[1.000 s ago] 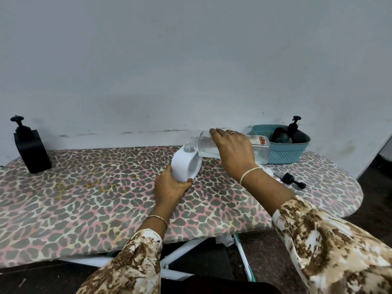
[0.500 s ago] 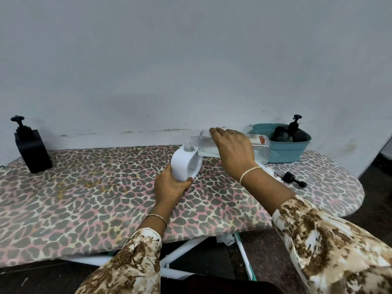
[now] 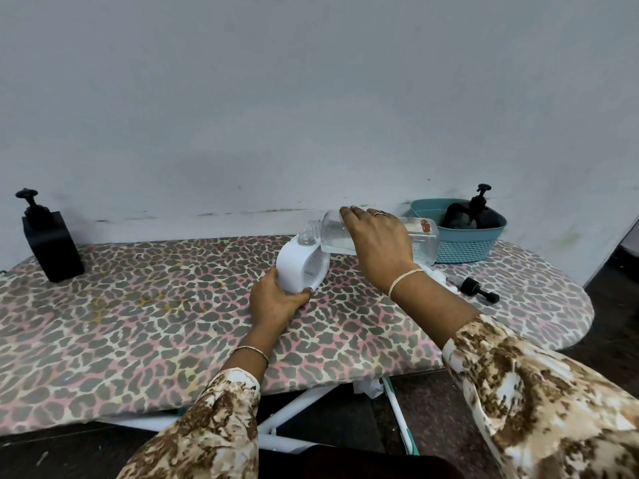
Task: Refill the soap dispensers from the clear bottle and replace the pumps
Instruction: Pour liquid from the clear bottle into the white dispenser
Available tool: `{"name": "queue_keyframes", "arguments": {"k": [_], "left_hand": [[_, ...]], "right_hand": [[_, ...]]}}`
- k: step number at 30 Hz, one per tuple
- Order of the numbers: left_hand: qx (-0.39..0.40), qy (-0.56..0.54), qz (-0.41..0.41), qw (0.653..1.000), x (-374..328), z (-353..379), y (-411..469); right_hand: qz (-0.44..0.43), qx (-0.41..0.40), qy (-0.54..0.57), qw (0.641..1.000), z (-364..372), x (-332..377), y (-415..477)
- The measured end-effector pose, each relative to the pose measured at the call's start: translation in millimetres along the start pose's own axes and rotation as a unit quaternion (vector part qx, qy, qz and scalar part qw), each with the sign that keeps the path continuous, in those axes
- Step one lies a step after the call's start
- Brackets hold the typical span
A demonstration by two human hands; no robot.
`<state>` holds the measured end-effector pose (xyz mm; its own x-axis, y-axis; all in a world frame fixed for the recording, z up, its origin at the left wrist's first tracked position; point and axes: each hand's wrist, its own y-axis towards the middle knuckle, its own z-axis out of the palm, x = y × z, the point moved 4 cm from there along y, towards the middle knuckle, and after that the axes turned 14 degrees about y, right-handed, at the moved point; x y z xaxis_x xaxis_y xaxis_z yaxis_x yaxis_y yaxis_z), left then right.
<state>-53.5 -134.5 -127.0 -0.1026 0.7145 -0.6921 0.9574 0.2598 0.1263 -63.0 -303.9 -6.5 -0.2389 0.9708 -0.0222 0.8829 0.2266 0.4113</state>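
On the ironing board [image 3: 138,326], left hand [image 3: 276,302] grips the white dispenser [image 3: 297,267]; right hand [image 3: 375,243] clasps the tipped clear bottle [image 3: 420,242].

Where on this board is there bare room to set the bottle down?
The widest bare stretch of the board lies between the black dispenser at far left and the left hand gripping the white dispenser. The near strip right of that hand is bare too. The right end is crowded: basket, loose pump, and the bottle held above.
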Motion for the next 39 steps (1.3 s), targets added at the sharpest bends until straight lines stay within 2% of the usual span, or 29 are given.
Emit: {"name": "queue_keyframes", "arguments": {"k": [39], "left_hand": [[0.036,-0.014,0.009,0.999,8,-2,13]], "right_hand": [[-0.005,-0.009,0.008,1.0,-3,2,-1]]}}
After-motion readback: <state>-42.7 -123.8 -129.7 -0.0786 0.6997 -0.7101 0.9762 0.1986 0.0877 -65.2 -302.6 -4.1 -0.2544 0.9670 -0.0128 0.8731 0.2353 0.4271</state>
